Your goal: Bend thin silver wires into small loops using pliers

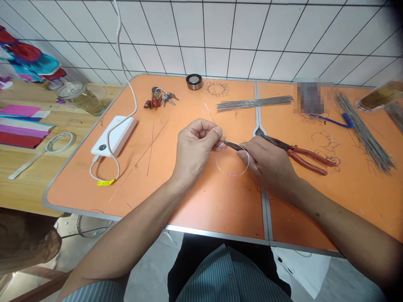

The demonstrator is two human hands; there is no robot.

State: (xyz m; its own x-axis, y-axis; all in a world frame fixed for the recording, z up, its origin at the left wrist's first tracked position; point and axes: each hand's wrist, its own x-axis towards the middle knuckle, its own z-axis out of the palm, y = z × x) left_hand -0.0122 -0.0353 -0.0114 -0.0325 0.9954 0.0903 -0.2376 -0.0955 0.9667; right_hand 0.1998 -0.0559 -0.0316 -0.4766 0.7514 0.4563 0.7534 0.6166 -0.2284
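Left grip (197, 144) pinches my wire loop (249, 158), right grip (267, 161) clamps pointed tool (233, 145); beads (233, 175) threaded at six o'clock; tail (210, 113) apparently unsecured.

A small craft workspace, though home or workshop is hard to tell. An orange bench (204, 205) meets a white tiled wall (220, 25) ahead of the hands. Red-handled pliers (292, 149) lie just beyond the right hand (267, 161); one wire bundle (255, 103) rests ahead, another (365, 134) farther right. Well left of the left hand (193, 147), a wooden surface (28, 197) carries coloured strips (25, 131) and tape (71, 140).
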